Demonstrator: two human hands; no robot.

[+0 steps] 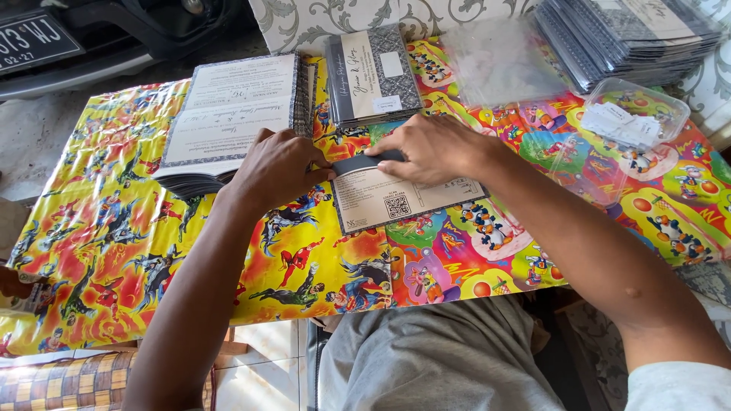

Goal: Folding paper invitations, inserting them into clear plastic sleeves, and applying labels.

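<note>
A cream card (381,199) with a dark band along its top edge lies on a bright cartoon-print sheet (114,228). My left hand (276,166) pinches the band's left end. My right hand (431,148) presses down on its right part. To the left of my left hand lies a stack of flat cards (228,114). Behind my hands sits a smaller stack of dark-patterned folded cards (373,74).
Clear plastic sleeves (499,61) lie at the back. At the back right is a pile of sleeved cards (624,34), with a clear box (638,114) of small white labels in front. A woven basket (76,380) sits at lower left.
</note>
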